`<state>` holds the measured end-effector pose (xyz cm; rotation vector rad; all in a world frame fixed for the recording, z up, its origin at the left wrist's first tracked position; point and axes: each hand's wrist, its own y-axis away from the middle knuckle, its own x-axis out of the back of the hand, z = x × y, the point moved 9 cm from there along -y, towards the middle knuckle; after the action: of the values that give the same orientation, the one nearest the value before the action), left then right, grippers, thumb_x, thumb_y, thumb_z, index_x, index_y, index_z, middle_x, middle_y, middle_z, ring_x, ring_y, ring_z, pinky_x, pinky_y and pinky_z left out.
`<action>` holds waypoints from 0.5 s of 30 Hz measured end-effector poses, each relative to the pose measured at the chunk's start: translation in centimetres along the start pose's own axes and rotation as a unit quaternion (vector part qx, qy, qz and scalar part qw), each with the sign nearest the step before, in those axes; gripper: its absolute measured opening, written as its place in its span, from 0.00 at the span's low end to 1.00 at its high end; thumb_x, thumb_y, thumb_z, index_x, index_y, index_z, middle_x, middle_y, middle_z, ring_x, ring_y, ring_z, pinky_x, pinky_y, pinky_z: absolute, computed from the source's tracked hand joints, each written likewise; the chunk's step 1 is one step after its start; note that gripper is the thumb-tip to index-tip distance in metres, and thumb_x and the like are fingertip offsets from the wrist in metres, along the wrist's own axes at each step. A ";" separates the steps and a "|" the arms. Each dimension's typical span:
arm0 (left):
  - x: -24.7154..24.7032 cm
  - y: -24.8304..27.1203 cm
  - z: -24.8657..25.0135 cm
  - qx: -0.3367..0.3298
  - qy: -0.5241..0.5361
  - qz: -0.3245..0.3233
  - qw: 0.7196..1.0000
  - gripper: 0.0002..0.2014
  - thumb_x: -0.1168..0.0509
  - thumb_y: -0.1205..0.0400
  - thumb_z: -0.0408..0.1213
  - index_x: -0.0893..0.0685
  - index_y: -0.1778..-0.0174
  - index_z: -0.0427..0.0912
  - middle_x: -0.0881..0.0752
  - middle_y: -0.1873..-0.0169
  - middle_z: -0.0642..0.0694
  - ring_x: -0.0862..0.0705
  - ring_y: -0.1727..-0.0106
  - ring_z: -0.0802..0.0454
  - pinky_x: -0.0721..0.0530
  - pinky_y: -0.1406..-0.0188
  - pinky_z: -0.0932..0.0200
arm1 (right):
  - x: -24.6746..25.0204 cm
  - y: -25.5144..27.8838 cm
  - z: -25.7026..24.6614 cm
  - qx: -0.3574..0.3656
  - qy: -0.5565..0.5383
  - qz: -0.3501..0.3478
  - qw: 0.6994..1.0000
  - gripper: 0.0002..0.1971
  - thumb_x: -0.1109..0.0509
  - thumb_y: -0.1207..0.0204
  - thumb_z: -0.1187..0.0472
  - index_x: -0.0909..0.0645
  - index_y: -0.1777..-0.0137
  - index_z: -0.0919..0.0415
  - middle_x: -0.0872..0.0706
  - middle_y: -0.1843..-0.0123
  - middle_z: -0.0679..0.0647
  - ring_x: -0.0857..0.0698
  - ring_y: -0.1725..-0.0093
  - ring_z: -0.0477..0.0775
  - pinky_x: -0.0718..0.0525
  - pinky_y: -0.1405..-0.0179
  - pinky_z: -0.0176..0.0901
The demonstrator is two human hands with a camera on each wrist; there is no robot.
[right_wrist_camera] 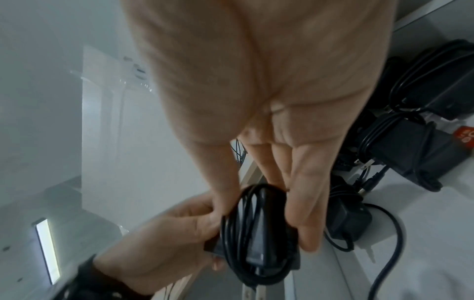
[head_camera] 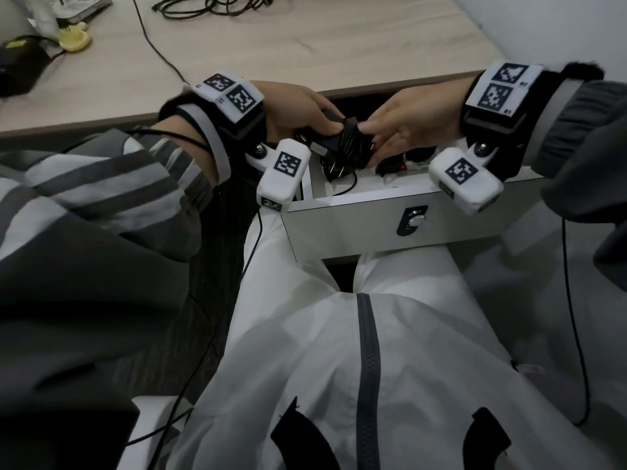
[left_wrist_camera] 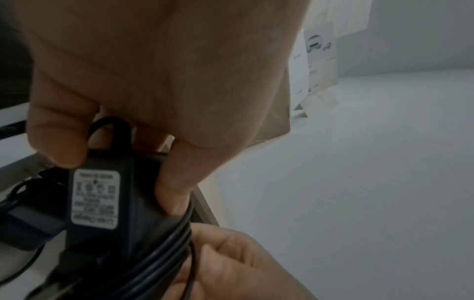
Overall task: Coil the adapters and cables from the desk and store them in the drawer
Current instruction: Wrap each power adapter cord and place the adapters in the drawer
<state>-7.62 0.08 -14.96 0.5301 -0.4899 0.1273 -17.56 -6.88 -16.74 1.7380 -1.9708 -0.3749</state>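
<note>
Now, adapter (head_camera: 342, 144): held over the open drawer (head_camera: 373, 228), cord wound round it.
Left hand (head_camera: 298, 108): pinches the adapter's body.
Right hand (head_camera: 410, 125): fingers clamp the coils.
Handling: probably light and rigid; coils springy, so grip across them.
Obstacles: other adapters (right_wrist_camera: 415, 146) in the drawer; loose cables (head_camera: 217, 5) on the desk beyond it.

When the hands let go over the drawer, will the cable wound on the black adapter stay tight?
Probably not fully: the cable looks springy and no tie shows. The adapter is a rigid block, so it should land flat. Prongs may snag stored cables.
</note>
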 end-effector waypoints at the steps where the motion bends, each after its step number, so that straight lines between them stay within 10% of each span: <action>1: -0.1 -0.3 0.2 0.000 -0.009 0.002 1.000 0.13 0.37 0.15 0.34 0.18 0.34 0.44 0.13 0.54 0.51 0.15 0.60 0.60 0.18 0.73 0.68 | 0.3 -0.2 0.3 0.001 0.020 0.002 1.000 0.22 0.32 0.25 0.56 0.21 0.36 0.71 0.12 0.41 0.65 0.12 0.42 0.57 0.14 0.44 0.37; 15: -1.5 -4.0 0.9 0.004 0.145 -0.034 0.989 0.07 0.37 0.15 0.38 0.18 0.50 0.39 0.19 0.63 0.46 0.21 0.65 0.57 0.19 0.72 0.71 | 3.1 0.2 2.1 -0.016 -0.068 0.081 0.994 0.05 0.33 0.22 0.70 0.17 0.50 0.65 0.11 0.50 0.57 0.11 0.49 0.50 0.12 0.51 0.36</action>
<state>-8.31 -3.77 -16.82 0.5253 -0.1874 0.1375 -19.09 -10.12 -17.90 1.5567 -2.1711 -0.4760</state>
